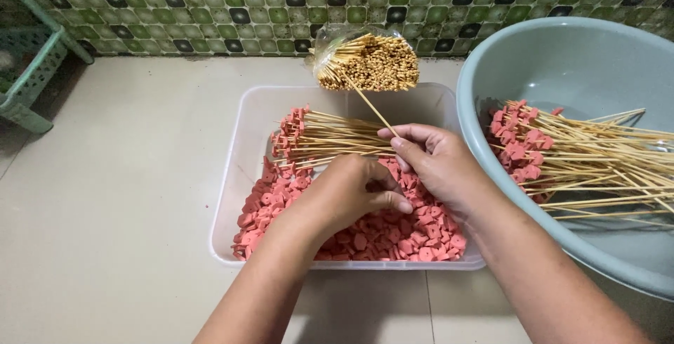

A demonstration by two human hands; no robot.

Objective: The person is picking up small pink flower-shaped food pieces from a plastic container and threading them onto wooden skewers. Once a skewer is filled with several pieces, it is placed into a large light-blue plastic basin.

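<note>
Lower centre: left hand, fingers curled down among pink sausage slices in the clear tray. Just right, the right hand pinches one bare skewer, its long axis slanting up-left toward the bagged skewer bundle. Loaded skewers fill the grey basin at right.

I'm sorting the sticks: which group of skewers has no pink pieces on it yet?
The bare bundle in clear plastic by the tiled wall. Those in the tray and basin carry pink pieces.
</note>
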